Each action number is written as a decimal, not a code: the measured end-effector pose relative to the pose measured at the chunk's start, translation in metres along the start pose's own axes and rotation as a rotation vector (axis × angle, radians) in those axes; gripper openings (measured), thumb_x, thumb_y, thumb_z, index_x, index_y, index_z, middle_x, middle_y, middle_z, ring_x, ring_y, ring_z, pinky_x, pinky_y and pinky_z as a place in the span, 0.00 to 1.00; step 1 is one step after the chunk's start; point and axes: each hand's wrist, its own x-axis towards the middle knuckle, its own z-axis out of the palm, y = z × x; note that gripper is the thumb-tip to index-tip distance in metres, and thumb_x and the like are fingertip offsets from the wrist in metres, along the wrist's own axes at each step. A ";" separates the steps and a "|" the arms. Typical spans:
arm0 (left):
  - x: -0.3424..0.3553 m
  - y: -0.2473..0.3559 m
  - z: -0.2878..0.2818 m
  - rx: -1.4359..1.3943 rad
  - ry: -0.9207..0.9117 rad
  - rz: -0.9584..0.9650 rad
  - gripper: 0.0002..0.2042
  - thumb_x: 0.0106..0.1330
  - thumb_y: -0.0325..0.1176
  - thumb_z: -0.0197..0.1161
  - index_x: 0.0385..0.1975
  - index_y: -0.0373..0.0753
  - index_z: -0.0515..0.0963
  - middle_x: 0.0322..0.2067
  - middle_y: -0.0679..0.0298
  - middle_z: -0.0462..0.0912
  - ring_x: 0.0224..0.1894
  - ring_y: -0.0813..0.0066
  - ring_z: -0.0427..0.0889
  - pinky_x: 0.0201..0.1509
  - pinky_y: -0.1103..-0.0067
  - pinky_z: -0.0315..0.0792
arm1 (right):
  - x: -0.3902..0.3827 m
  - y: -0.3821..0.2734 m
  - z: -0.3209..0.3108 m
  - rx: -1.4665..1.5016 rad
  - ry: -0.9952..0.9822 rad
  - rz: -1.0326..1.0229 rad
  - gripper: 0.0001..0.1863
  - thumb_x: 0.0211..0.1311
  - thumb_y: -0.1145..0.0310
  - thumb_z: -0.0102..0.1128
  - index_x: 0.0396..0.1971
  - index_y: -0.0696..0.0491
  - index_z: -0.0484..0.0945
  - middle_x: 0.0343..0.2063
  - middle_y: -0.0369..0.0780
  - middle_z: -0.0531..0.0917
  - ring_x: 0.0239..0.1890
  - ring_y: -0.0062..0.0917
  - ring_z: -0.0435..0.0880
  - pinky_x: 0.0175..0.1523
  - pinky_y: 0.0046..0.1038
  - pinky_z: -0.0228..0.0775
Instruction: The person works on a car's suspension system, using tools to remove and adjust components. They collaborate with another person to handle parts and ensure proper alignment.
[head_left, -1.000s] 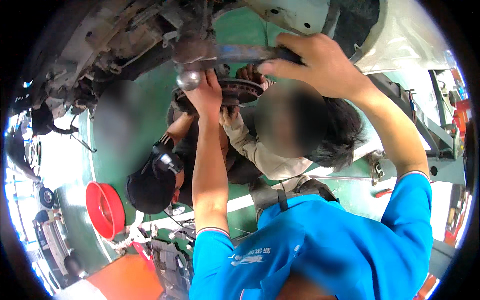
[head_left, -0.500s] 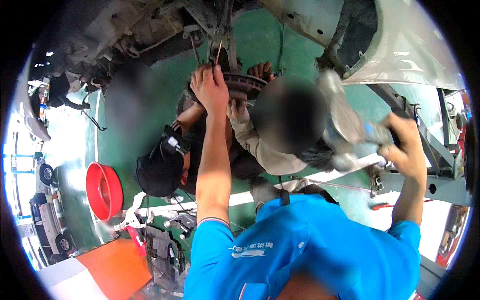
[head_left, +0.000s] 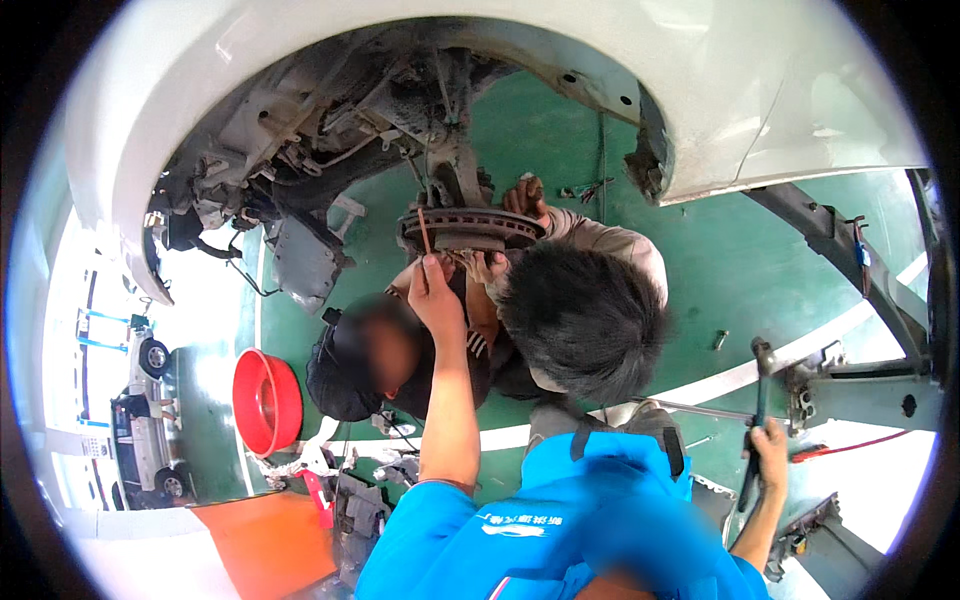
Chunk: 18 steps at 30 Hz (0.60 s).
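My left hand (head_left: 438, 297) reaches forward, closed around the lower end of a thin copper-coloured rod (head_left: 425, 232). The rod points up in front of the left part of a rusty brake disc (head_left: 497, 226); whether it touches the disc I cannot tell. At the right, my right hand (head_left: 768, 458) grips the dark handle of a hammer (head_left: 763, 385), its small metal head uppermost and well away from the disc. Two other people crouch by the disc. One, in a light sleeve, has a hand (head_left: 527, 198) at its far right edge and another (head_left: 486, 268) under it.
A white car fender (head_left: 800, 110) arches over the hub and suspension arm (head_left: 455, 165). On the green floor stand a red basin (head_left: 267, 403) at the left and an orange panel (head_left: 265, 545) nearer me. A grey lift arm (head_left: 840, 245) slants down at the right.
My left hand has drawn back toward me with the rod, from above the disc to below its edge. The hammer, blurred before, has dropped right and nearer me. More fender shows.
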 end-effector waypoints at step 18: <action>-0.090 0.016 -0.053 0.284 -0.128 -0.172 0.18 0.69 0.42 0.61 0.49 0.34 0.74 0.34 0.63 0.78 0.34 0.76 0.79 0.37 0.81 0.77 | 0.183 0.459 0.023 -0.461 -0.248 0.860 0.16 0.51 0.69 0.71 0.30 0.67 0.80 0.21 0.51 0.81 0.20 0.37 0.82 0.24 0.39 0.75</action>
